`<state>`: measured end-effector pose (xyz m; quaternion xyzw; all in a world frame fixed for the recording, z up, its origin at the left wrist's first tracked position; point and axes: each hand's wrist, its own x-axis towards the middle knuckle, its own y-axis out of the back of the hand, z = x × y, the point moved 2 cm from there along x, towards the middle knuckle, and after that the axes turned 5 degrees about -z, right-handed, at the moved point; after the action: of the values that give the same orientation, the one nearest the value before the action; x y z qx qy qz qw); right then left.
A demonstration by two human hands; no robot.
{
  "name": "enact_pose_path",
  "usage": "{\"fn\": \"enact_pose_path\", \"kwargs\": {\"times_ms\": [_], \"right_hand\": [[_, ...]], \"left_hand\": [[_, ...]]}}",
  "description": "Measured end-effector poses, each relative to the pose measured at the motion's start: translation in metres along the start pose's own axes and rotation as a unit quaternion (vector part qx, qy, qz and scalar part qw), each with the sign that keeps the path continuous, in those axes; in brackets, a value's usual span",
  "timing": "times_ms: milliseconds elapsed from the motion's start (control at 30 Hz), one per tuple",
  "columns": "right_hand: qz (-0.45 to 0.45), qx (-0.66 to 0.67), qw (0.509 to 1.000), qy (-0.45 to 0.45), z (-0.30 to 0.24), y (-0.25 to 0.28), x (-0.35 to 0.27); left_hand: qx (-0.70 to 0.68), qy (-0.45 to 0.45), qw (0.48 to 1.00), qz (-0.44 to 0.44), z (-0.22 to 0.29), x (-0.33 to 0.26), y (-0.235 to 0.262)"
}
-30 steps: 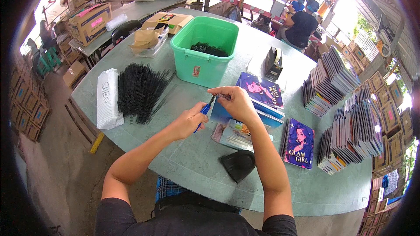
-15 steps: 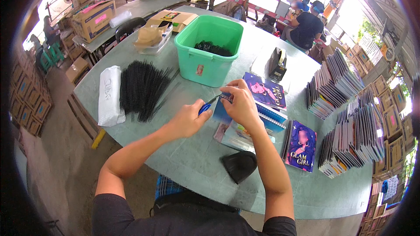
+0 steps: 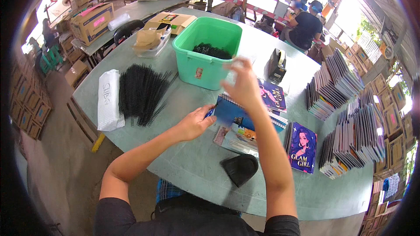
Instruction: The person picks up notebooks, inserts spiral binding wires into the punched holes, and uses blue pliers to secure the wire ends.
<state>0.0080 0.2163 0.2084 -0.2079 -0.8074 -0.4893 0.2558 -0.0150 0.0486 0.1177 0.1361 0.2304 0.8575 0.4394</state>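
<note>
My left hand [image 3: 197, 124] is closed round blue-handled pliers [image 3: 210, 113], their dark tip beside the upper left corner of a blue spiral-bound notebook [image 3: 229, 111]. That notebook lies on top of other notebooks [image 3: 238, 137] with colourful covers. Above it, near the front right corner of a green plastic bin [image 3: 205, 67], my right hand [image 3: 243, 83] is raised. Motion smears its fingers, so whether they hold anything cannot be told. Inside the bin sits a heap of black coil pieces [image 3: 212, 50].
Black binding coils [image 3: 142, 94] lie beside a white wrapped packet [image 3: 110, 100]. A tape dispenser [image 3: 277, 65] stands behind purple notebooks [image 3: 302, 146]. Stacked notebooks [image 3: 354, 131] line the right side. A black curved object [image 3: 239, 169] is near the front edge. A person [image 3: 305, 28] sits beyond.
My right hand has lifted off the notebook's corner and moved up toward the green bin. My left hand has shifted slightly down, still holding the pliers.
</note>
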Motion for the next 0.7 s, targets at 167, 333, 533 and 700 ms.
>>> {"fn": "enact_pose_path", "kwargs": {"times_ms": [167, 333, 533, 700], "right_hand": [[-0.027, -0.045, 0.998, -0.019, 0.005, 0.036, 0.018], [-0.069, -0.273, 0.959, -0.031, 0.001, 0.011, -0.134], [0.038, -0.183, 0.982, 0.01, 0.026, 0.084, -0.148], [0.233, -0.059, 0.958, -0.157, 0.052, 0.222, -0.16]], "left_hand": [[0.066, -0.055, 0.994, -0.065, -0.015, -0.011, 0.012], [0.253, 0.025, 0.967, 0.032, -0.089, -0.047, -0.003], [0.356, -0.027, 0.931, 0.072, -0.095, -0.046, -0.024], [0.34, -0.036, 0.932, 0.122, -0.091, -0.045, 0.002]]}}
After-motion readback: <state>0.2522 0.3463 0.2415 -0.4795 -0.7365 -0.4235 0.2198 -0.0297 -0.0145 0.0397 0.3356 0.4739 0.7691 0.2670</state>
